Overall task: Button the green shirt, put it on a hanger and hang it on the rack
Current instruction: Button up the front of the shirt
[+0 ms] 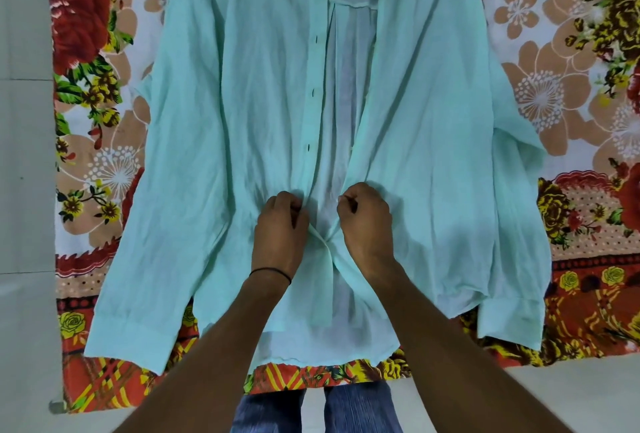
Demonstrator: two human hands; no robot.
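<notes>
Fingers [294, 207] of left hand [278, 236] and right hand [367, 221] clenched on open green shirt [242, 120] plackets, atop floral sheet [554, 86], sleeves splayed beside.

both arms reach forward; left hand [280, 228] and right hand [366, 221] side by side, fingers curled closed.

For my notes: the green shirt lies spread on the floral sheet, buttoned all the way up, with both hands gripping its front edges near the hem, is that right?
Not quite: the head view shows the green shirt open above the left hand and right hand, its buttonholes empty. It does lie on the floral sheet.
</notes>
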